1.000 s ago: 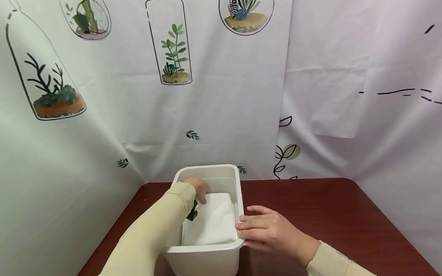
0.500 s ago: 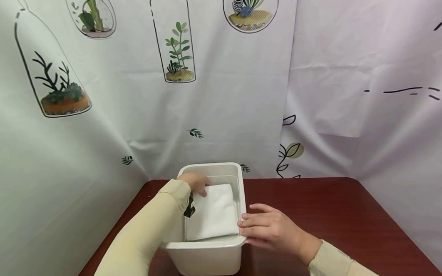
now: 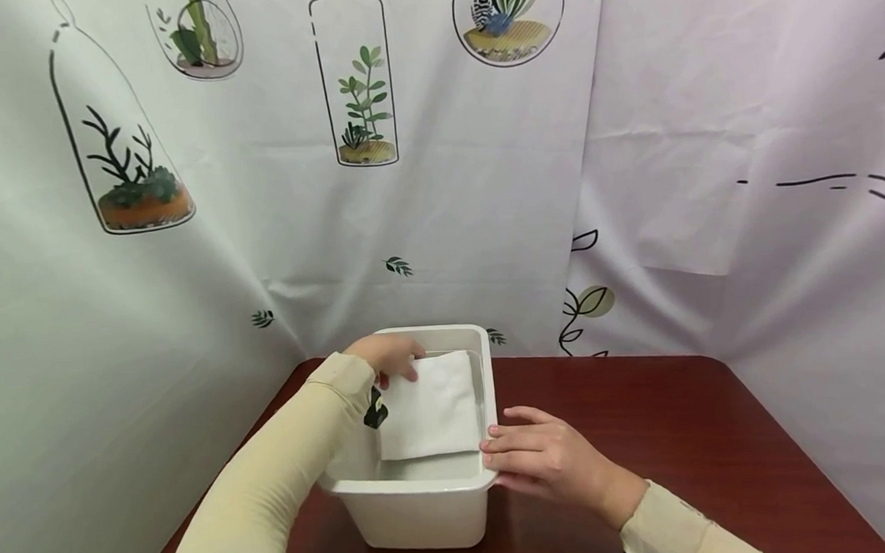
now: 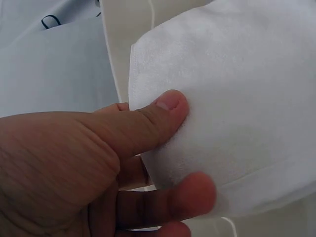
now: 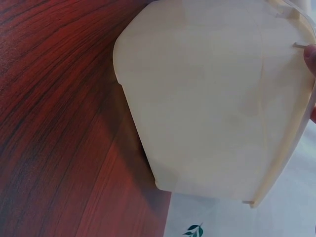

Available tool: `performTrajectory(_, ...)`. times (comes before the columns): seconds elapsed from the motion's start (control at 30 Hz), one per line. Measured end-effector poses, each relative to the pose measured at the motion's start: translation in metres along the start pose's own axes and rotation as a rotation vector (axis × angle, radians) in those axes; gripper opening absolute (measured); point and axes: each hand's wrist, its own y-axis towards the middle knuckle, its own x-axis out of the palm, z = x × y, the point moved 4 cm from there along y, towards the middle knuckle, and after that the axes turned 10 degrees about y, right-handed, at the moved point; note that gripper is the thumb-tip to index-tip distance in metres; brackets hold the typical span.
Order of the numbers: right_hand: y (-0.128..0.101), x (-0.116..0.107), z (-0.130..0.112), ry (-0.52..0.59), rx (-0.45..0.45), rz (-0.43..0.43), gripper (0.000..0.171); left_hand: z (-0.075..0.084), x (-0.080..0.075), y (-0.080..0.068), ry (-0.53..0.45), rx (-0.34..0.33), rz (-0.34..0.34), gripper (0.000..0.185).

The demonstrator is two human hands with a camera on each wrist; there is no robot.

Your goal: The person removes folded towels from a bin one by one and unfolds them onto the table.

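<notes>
With my left hand (image 3: 388, 356) I pinch the far corner of a folded white cloth (image 3: 430, 404), thumb on top; the cloth sits tilted inside the white plastic bin (image 3: 417, 512) at lower centre. With relaxed fingers, my right hand (image 3: 545, 459) rests against the bin's right rim, on the red-brown table (image 3: 683, 431).

Head view looks down from above; wrist views close-up; all share white bin (image 3: 425, 511).

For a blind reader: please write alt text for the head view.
A left hand pinches a white cloth inside a white bin on a red-brown table. The right hand rests against the bin's right rim.
</notes>
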Motion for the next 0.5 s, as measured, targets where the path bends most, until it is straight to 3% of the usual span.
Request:
performTrajectory(0.17, -0.001, -0.001, 0.0, 0.002, 0.01, 0.001, 0.016, -0.001, -0.009, -0.006, -0.026, -0.009, 0.004, 0.045)
performTrajectory(0.5, -0.002, 0.0, -0.001, 0.005, 0.018, 0.008, 0.016, -0.006, -0.021, -0.016, -0.023, 0.056, 0.073, 0.043)
